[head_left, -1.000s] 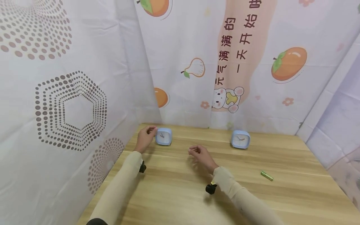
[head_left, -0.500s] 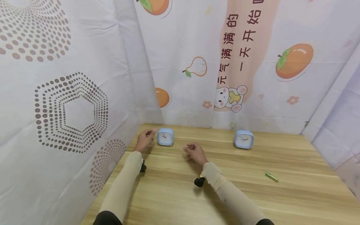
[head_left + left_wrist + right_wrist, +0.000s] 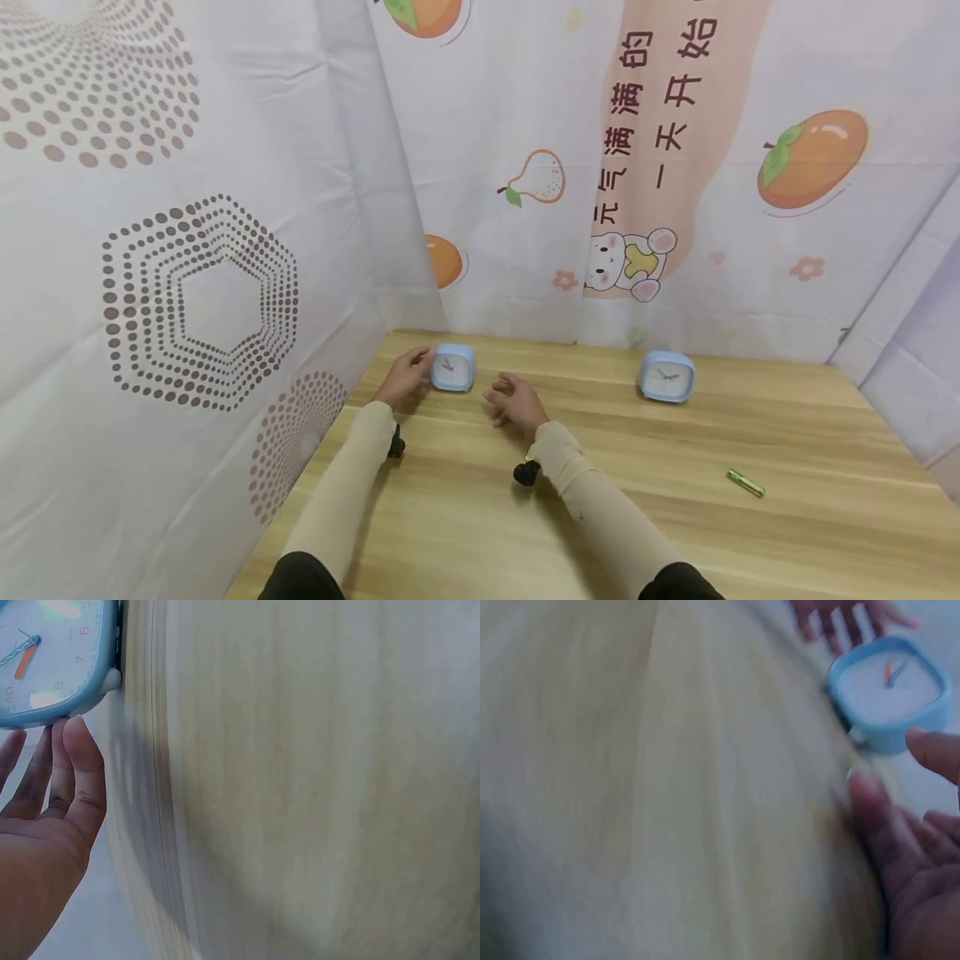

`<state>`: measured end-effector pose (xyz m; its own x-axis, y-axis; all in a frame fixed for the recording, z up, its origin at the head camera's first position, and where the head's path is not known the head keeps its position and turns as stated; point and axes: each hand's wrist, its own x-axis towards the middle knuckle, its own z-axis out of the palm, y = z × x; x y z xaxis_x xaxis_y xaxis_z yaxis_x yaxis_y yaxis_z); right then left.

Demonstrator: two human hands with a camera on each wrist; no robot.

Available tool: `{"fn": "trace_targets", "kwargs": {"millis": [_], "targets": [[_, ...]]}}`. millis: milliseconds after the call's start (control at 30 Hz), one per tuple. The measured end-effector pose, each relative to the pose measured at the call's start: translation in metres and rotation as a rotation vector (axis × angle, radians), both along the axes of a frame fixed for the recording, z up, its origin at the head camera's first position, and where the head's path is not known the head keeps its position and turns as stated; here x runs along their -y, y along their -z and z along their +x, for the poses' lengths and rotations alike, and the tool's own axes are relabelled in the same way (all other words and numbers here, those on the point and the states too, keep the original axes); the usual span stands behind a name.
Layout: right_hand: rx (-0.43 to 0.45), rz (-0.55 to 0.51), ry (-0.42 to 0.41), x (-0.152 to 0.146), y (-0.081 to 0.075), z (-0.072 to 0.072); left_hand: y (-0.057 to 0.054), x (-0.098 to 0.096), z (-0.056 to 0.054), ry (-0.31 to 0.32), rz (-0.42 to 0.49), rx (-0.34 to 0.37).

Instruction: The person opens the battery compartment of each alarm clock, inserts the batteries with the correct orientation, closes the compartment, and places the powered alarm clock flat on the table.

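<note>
A light-blue alarm clock (image 3: 453, 367) with a white face stands upright near the table's back left. My left hand (image 3: 406, 375) is at its left side; in the left wrist view the fingertips (image 3: 84, 742) are right at the clock's edge, fingers lightly bent and not wrapped round it. To the clock's right, my right hand (image 3: 517, 404) hovers over the table with fingers loosely curved. In the right wrist view a gap shows between the right hand (image 3: 919, 862) and the clock (image 3: 889, 694), and nothing is held.
A second light-blue alarm clock (image 3: 666, 377) stands at the back right of the wooden table (image 3: 465, 517). A small green cylinder, like a battery (image 3: 746, 482), lies further forward on the right. Printed curtains (image 3: 495, 292) hang behind and at the left.
The right hand has moved left towards the left clock. The left hand has come up to the clock's left side. The head view has shifted slightly.
</note>
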<state>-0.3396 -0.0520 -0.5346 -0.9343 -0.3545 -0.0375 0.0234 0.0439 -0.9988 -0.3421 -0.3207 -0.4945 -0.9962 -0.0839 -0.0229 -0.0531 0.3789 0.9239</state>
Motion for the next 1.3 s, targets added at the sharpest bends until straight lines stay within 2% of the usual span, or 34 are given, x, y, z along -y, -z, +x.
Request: {"fn": "trace_targets", "kwargs": {"millis": [133, 367, 633, 733, 967, 1100, 1300], "targets": [[-0.045, 0.028, -0.012, 0.005, 0.008, -0.005, 0.0, 0.001, 0.0, -0.009, 0.002, 0.02], [-0.102, 0.078, 0.034, 0.016, 0.011, -0.008, 0.003, 0.003, -0.004, 0.015, 0.002, 0.045], [-0.123, 0.148, 0.044, 0.027, 0.007, -0.003, 0.002, 0.006, -0.003, 0.104, 0.021, 0.069], [-0.126, 0.172, 0.057, 0.028, 0.007, -0.002, 0.002, 0.005, -0.003, 0.14, 0.0, 0.066], [-0.103, 0.135, 0.076, 0.032, 0.003, 0.002, 0.005, 0.006, -0.002, 0.162, -0.023, 0.055], [-0.082, 0.113, 0.093, 0.034, 0.007, 0.0, 0.006, 0.007, 0.0, 0.168, -0.018, 0.063], [-0.069, 0.08, 0.122, 0.035, 0.012, -0.003, 0.002, 0.007, 0.004, 0.202, -0.026, 0.039]]}}
